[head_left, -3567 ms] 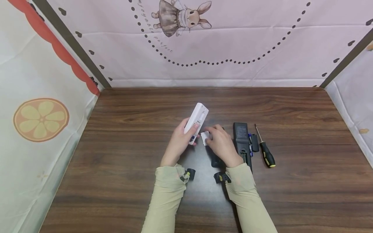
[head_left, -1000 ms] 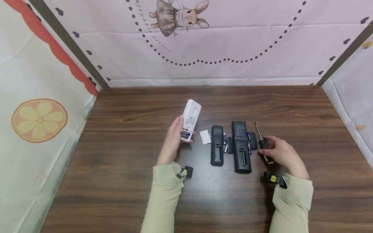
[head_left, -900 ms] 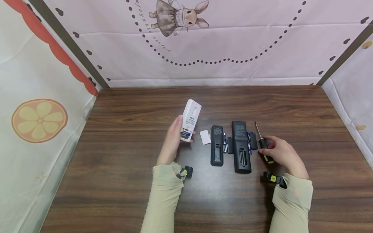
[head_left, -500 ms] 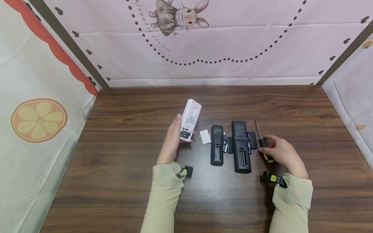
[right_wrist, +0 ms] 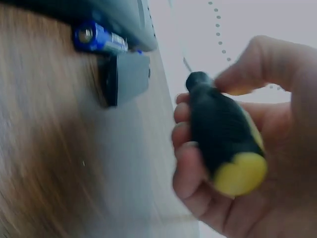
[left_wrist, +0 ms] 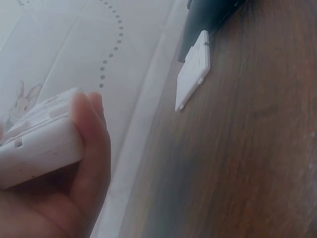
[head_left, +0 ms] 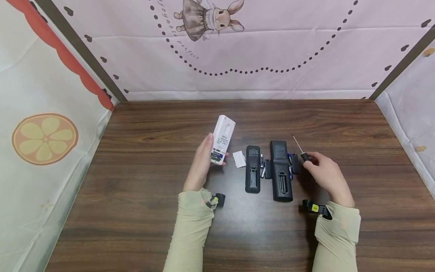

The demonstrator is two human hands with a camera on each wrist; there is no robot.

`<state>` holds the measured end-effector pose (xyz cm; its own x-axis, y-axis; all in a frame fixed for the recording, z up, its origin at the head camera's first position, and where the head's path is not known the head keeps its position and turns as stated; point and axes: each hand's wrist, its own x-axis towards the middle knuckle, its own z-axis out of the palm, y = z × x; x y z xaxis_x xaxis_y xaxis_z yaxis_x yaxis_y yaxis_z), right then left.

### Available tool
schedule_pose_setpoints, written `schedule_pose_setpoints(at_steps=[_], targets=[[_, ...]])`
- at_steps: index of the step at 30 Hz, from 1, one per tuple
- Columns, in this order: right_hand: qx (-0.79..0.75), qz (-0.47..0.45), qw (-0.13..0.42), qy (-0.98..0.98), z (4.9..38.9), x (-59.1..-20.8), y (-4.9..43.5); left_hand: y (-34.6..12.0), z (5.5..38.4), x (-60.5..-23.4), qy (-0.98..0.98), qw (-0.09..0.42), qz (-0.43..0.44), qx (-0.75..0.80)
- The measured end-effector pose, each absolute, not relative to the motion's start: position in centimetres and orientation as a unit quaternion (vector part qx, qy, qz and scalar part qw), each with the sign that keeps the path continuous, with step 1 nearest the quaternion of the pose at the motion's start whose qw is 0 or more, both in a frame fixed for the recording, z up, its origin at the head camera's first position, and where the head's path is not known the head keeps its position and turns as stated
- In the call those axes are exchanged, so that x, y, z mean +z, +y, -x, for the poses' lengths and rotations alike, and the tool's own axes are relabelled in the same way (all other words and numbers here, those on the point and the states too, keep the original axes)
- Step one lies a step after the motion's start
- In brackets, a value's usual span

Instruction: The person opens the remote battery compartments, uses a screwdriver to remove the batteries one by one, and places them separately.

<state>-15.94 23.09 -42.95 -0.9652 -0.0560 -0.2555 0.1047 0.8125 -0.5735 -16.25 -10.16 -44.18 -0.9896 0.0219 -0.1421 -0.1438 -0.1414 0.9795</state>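
Note:
My left hand [head_left: 200, 160] grips a white remote control [head_left: 223, 133] with its back facing up. The battery bay at its near end is uncovered, with batteries [head_left: 216, 155] inside. To the right of it, a white battery cover [head_left: 239, 159] lies on the table. My right hand [head_left: 325, 173] holds a screwdriver [right_wrist: 223, 129] by its black and yellow handle. In the head view its metal shaft [head_left: 297, 144] points away and to the left, and most of the handle is hidden under the hand.
Two black remotes lie back up mid-table: a smaller remote [head_left: 253, 170] and a larger remote [head_left: 281, 172], both with uncovered battery bays. Loose batteries [right_wrist: 99, 38] and black covers, one cover [head_left: 296, 164] near my right hand, lie beside them. A fabric wall [head_left: 272, 45] rises behind the table [head_left: 153, 226].
My right hand went from the white cover to the screwdriver and has now picked it up, shifting its tip left and away. My left hand keeps hold of the white remote, moved slightly left.

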Motion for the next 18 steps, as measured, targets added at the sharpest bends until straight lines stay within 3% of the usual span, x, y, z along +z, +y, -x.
schedule_pose_setpoints(at_steps=[10,18], targets=[[-0.35,0.012,0.054,0.935,16.1,-42.3,20.8,-10.1,16.1,-44.1,0.643,0.042,0.045,0.764],[-0.355,0.076,0.026,0.931,16.0,-42.6,19.2,-10.3,16.2,-43.9,0.633,0.043,0.032,0.772]])
